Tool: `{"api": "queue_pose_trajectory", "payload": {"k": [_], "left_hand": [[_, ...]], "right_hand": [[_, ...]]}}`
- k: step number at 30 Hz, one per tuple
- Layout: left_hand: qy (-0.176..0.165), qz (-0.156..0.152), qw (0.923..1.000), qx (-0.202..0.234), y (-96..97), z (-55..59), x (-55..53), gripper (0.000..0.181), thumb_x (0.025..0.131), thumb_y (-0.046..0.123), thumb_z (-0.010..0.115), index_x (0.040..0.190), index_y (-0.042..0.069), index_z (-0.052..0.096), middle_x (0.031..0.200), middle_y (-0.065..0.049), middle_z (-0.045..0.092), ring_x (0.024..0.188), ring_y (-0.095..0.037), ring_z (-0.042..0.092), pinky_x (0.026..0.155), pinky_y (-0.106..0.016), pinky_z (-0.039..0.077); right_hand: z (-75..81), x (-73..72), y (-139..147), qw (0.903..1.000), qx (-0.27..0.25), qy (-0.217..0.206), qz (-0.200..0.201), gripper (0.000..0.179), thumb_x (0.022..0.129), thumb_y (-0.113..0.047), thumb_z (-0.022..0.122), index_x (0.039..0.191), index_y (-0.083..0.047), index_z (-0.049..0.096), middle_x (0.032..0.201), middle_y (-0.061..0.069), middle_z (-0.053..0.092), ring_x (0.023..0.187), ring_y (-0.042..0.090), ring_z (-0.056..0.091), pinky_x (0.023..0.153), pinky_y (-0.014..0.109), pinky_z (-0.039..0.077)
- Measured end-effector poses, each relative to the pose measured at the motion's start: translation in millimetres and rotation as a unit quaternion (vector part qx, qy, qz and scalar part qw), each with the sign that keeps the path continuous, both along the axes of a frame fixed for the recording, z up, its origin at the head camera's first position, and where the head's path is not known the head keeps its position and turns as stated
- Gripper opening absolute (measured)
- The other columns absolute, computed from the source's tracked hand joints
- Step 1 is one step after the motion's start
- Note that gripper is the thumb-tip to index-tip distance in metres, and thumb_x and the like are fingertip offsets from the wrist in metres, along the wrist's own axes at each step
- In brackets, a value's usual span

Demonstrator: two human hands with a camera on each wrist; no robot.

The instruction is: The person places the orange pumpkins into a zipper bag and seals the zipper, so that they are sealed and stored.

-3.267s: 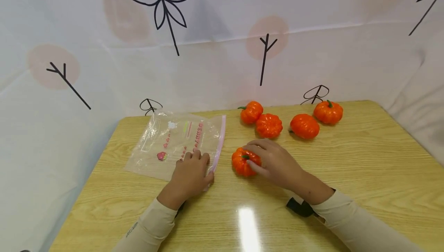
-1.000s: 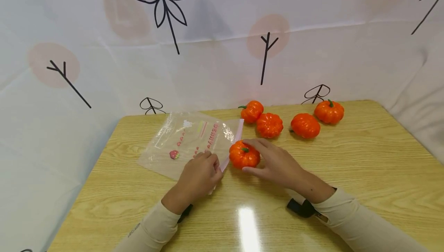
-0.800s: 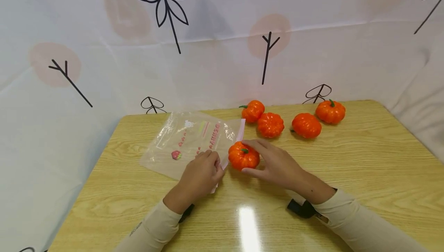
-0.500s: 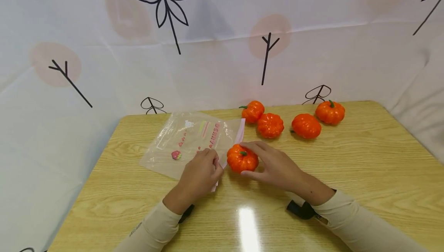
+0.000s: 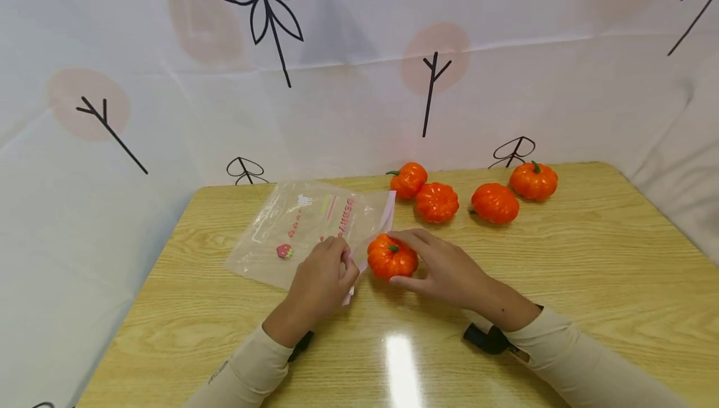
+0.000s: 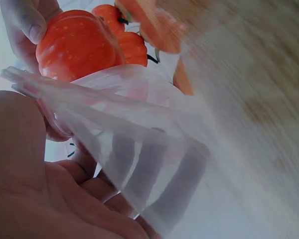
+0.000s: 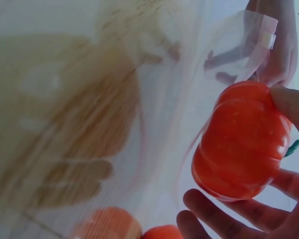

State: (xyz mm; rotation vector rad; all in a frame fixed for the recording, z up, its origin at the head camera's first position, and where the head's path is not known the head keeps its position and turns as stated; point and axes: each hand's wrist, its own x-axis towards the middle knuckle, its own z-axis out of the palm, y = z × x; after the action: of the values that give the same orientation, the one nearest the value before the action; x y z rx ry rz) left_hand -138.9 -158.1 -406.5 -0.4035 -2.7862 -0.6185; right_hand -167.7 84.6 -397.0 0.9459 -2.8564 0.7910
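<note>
A clear zip bag point(image 5: 306, 221) with pink lettering and a strawberry print lies on the left, its pink zip edge point(image 5: 387, 208) facing right. My left hand point(image 5: 320, 280) pinches the near corner of the bag's mouth; in the left wrist view the fingers show through the lifted plastic point(image 6: 154, 119). My right hand point(image 5: 449, 267) grips an orange toy pumpkin point(image 5: 392, 258) with a green stem, thumb on one side and fingers on the other. The pumpkin overlaps the zip edge, right at the mouth. A white slider point(image 7: 267, 40) shows on the bag's edge in the right wrist view.
Toward the back of the wooden table point(image 5: 590, 258) sit more pumpkins: a touching pair, one with its stem sideways point(image 5: 408, 181) and one stem-down point(image 5: 437, 203), then a tipped one point(image 5: 495, 203) and an upright one point(image 5: 533, 181). A patterned white cloth point(image 5: 348, 115) hangs behind.
Since the earliest frame the bag has shifted right and my left hand now pinches its mouth. The pumpkin has come against the zip edge. Lately my left hand has lifted slightly.
</note>
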Motion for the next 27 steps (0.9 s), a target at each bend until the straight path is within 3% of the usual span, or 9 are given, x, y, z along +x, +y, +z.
{"api": "queue_pose_trajectory", "payload": {"k": [8, 17, 23, 27], "left_hand": [[0.004, -0.007, 0.9999, -0.009, 3.0, 1.8, 2.0, 0.009, 0.089, 0.02, 0.058, 0.085, 0.014, 0.052, 0.081, 0.004, 0.049, 0.072, -0.013, 0.045, 0.06, -0.023, 0.043], [0.042, -0.039, 0.9978, -0.032, 9.2, 1.4, 8.0, 0.015, 0.087, 0.02, 0.063, 0.081, 0.016, 0.05, 0.079, 0.005, 0.049, 0.07, -0.012, 0.045, 0.056, -0.022, 0.04], [0.014, -0.053, 0.9974, -0.047, 12.0, 0.7, 11.1, 0.015, 0.087, 0.022, 0.065, 0.081, 0.017, 0.052, 0.081, 0.003, 0.049, 0.072, -0.012, 0.045, 0.058, -0.022, 0.041], [-0.009, -0.062, 0.9969, -0.046, 12.7, 1.5, 12.4, 0.015, 0.087, 0.023, 0.066, 0.081, 0.018, 0.053, 0.085, 0.004, 0.05, 0.077, -0.013, 0.047, 0.061, -0.023, 0.042]], "right_hand": [[-0.1, -2.4, 1, 0.9999, -0.001, -0.006, -0.012, 0.073, 0.084, -0.052, 0.075, 0.146, -0.027, 0.047, 0.144, 0.007, 0.053, 0.118, 0.03, 0.063, 0.093, 0.052, 0.054], [-2.7, -5.2, 3, 0.9998, 0.005, 0.002, -0.02, 0.073, 0.083, -0.052, 0.075, 0.146, -0.027, 0.047, 0.145, 0.007, 0.053, 0.112, 0.025, 0.063, 0.093, 0.05, 0.054], [-3.8, -6.2, 2, 0.9997, 0.008, 0.003, -0.021, 0.073, 0.083, -0.051, 0.076, 0.145, -0.026, 0.047, 0.145, 0.006, 0.052, 0.099, 0.02, 0.062, 0.089, 0.047, 0.055], [-4.9, -6.9, 2, 0.9998, -0.001, 0.005, -0.017, 0.073, 0.082, -0.049, 0.078, 0.145, -0.025, 0.048, 0.144, 0.007, 0.052, 0.109, 0.024, 0.064, 0.091, 0.049, 0.055]]}}
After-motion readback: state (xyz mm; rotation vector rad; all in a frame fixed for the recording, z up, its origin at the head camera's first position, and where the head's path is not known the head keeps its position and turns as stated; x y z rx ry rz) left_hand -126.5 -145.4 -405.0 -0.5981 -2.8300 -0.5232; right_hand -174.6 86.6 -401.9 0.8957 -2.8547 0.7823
